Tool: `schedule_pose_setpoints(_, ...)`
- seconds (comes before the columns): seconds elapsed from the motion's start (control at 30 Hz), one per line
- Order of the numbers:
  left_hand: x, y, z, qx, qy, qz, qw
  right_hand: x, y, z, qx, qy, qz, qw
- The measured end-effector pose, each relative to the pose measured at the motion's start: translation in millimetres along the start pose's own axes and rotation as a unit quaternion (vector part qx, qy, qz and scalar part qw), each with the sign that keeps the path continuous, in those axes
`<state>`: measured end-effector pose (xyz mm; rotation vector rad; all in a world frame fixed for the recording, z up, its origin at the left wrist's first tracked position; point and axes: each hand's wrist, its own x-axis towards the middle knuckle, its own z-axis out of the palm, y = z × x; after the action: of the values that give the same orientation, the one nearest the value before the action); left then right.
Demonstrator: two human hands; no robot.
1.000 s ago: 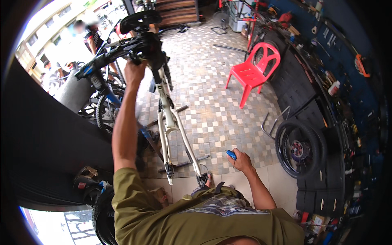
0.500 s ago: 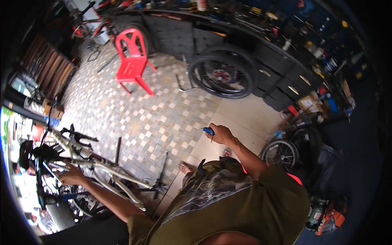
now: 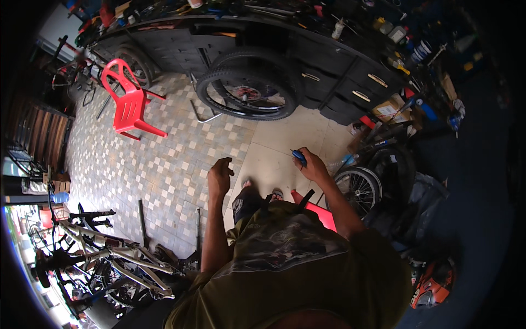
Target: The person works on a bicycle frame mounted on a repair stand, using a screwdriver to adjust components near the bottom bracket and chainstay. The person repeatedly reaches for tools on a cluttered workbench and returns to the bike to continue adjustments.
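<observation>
My right hand (image 3: 313,167) is closed around a small blue-handled tool (image 3: 299,157) with a thin metal tip. The exact kind of tool is hard to make out. In front of my body, my left hand (image 3: 220,174) is raised over the tiled floor, its fingers partly bent and apart, with nothing visible in it. A pale bicycle frame (image 3: 118,244) with dark parts stands to the lower left, apart from both hands.
A red plastic chair (image 3: 130,109) stands at the far left. Bicycle wheels (image 3: 246,96) lean against black drawers (image 3: 350,85) under a cluttered workbench. On the right are a small spoked wheel (image 3: 359,189), cardboard boxes (image 3: 390,108) and an orange-black helmet-like item (image 3: 434,282).
My left hand has come away from the bicycle at the left to in front of my body. My view has turned right, and my right hand still holds the blue-handled tool.
</observation>
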<state>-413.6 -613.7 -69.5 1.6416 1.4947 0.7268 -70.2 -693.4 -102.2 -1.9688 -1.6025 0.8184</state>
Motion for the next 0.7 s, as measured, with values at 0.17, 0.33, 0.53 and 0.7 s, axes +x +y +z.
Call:
schedule_pose_setpoints(0.17, 76, 23, 13, 0.063, -0.044, -0.022, 0.997, 48, 23, -4, 0.002, 0.017, -0.016, 1.000)
schedule_pose_setpoints(0.33, 207, 45, 48, 0.065, -0.144, 0.072, 0.985, 113, 21, -27, -0.007, -0.046, 0.039, 0.998)
schedule_pose_setpoints(0.53, 393, 51, 108, 0.304, -0.155, 0.227, 0.912, 188, 15, -79, -0.076, -0.068, 0.093, 0.990)
schedule_pose_setpoints(0.7, 507, 2, 142, 0.524, -0.215, 0.264, 0.781, 212, 6, -143, -0.018, 0.039, 0.206, 0.978)
